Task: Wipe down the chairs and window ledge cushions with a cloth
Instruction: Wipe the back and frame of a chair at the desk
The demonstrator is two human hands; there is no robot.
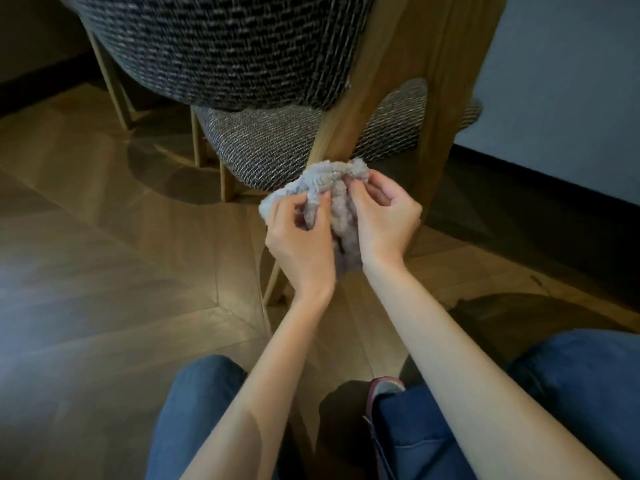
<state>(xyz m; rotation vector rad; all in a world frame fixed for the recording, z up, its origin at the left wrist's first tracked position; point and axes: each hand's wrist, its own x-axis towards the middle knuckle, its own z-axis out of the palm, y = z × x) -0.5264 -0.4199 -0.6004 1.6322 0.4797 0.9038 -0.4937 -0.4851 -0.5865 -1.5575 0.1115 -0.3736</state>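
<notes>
Beside chair leg: left hand, right hand both pinching bunched grey cloth; no writing legible.

Dim indoor light; corners fall dark; a pale sheen lies on the wooden floor at 8 o'clock; the chair casts a rounded shadow at 10 o'clock; edges bend; detail soft throughout.

Dining room: upholstered chair, wood floor
</notes>
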